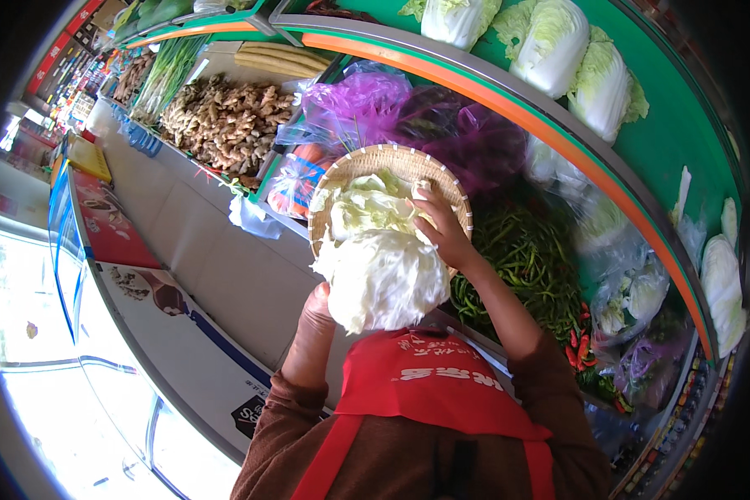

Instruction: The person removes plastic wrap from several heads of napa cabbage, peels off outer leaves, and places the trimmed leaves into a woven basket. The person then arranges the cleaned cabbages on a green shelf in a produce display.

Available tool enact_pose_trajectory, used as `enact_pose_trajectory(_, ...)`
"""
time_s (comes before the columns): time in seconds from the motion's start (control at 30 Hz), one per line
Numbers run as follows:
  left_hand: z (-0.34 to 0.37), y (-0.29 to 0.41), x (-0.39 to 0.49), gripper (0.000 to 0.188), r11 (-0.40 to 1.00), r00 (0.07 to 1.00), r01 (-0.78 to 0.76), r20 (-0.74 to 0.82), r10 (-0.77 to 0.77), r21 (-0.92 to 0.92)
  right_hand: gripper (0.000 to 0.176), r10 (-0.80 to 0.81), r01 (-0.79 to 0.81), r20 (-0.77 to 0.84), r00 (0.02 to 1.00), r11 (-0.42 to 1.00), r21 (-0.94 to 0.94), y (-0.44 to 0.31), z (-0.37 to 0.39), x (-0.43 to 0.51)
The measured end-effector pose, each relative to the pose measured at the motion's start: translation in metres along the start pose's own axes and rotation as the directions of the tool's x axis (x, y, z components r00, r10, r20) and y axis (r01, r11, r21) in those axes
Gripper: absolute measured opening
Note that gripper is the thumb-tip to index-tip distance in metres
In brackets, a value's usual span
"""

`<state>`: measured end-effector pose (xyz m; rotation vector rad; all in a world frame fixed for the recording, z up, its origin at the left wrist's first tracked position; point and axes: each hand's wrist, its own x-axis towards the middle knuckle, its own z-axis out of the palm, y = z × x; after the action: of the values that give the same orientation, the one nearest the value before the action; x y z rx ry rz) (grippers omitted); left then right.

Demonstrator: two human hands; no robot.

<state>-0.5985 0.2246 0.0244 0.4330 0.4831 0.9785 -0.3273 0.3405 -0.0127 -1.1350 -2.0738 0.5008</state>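
Observation:
A pale, leafy cabbage head (pixel 390 281) is held up in front of my red apron (pixel 425 381), with its outer leaves ragged. My left hand (pixel 319 303) supports it from the left side, its fingers mostly hidden beneath. Just beyond the cabbage is a round woven bamboo basket (pixel 400 156) with loose, torn cabbage leaves (pixel 372 203) in it. My right hand (pixel 444 228) reaches over the basket's right side, fingers apart and low over the leaves. Whether those fingers grip a leaf cannot be made out.
Purple plastic bags (pixel 362 100) lie beyond the basket, and green chili peppers (pixel 519 262) fill the display to the right. Ginger (pixel 225 122) is heaped at upper left. Napa cabbages (pixel 550 47) stand on the green shelf behind an orange-edged rail (pixel 475 78). A freezer chest (pixel 181 331) borders the aisle.

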Motion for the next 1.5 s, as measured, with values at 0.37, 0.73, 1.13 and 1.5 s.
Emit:
enact_pose_trajectory(0.37,0.034,0.020,0.059,0.095,0.946,0.944,-0.324,-0.059,0.323,-0.004,0.056,0.282,-0.143,0.322,0.904,-0.510,0.848,-0.051,-0.027,-0.024)
enact_pose_trajectory(0.73,0.057,-0.025,0.045,0.124,0.948,0.970,-0.241,-0.076,0.230,-0.207,0.037,0.158,-0.082,0.069,0.985,0.080,0.993,-0.099,-0.053,0.012)
enact_pose_trajectory(1.13,0.048,-0.016,0.038,0.118,0.983,0.989,-0.145,-0.037,0.141,-0.114,0.034,0.023,-0.160,0.194,0.981,0.663,0.732,-0.137,-0.078,0.043)
enact_pose_trajectory(1.5,0.032,-0.028,0.037,0.122,0.982,0.991,-0.137,-0.018,0.136,-0.127,0.039,-0.117,0.045,0.232,0.966,0.955,0.295,-0.132,-0.082,0.026)
